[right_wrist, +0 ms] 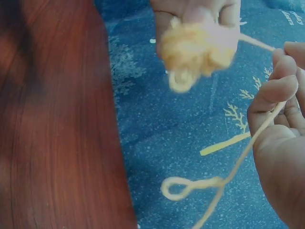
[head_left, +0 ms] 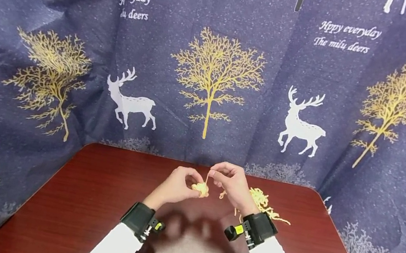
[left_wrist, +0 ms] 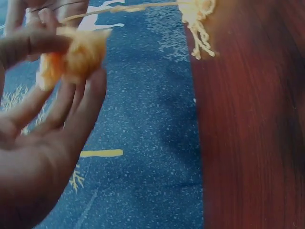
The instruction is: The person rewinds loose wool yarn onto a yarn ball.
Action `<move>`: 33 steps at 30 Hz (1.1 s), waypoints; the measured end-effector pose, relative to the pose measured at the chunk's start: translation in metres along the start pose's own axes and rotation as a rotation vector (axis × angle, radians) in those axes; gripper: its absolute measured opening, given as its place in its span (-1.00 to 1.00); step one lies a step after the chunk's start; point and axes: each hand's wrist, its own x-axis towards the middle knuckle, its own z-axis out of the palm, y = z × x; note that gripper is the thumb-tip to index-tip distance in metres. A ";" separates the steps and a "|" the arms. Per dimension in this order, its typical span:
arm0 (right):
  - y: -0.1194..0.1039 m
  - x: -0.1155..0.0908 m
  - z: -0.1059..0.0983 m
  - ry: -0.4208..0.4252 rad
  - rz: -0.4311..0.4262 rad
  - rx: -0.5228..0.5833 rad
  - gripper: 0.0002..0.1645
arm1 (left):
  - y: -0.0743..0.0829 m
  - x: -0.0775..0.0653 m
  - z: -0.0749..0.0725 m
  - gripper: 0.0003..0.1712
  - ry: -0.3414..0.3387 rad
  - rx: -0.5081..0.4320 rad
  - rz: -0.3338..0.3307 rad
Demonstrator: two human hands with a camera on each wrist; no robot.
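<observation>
A small ball of pale yellow yarn (head_left: 200,188) is held by my left hand (head_left: 178,186), its thumb and fingers curled round it. One strand of yarn (right_wrist: 257,42) runs from the ball up to my right hand (head_left: 232,185), which pinches it between thumb and fingertips. Past that pinch the strand hangs down with a small loop (right_wrist: 175,189) in it. In the left wrist view the ball (left_wrist: 85,55) is blurred, gripped between thumb and fingers. A loose tangle of the same yarn (head_left: 260,199) lies on the table, partly behind my right hand and wrist.
The reddish-brown wooden table (head_left: 94,198) ends at a far edge just beyond the hands. Behind it hangs a dark blue cloth (head_left: 223,152) printed with deer and trees. Each wrist wears a black band (head_left: 139,219) with a small camera.
</observation>
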 end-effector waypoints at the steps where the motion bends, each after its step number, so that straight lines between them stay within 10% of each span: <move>1: 0.000 0.001 0.000 0.000 0.002 0.027 -0.93 | 0.000 0.000 -0.001 -0.75 -0.044 -0.043 0.008; 6: 0.002 0.002 -0.002 0.004 0.028 0.094 -0.78 | 0.004 -0.003 -0.007 -0.72 -0.170 -0.158 0.031; 14: 0.007 0.006 0.000 0.057 0.050 0.058 -0.88 | 0.011 -0.001 -0.014 -0.66 -0.131 -0.381 0.099; 23: 0.016 0.002 0.007 0.039 0.098 0.026 -0.87 | 0.017 0.005 -0.014 -0.54 0.165 -0.592 0.103; 33: 0.012 -0.007 0.013 -0.043 0.082 -0.157 -0.68 | 0.016 0.012 -0.006 -0.61 0.404 -0.479 0.011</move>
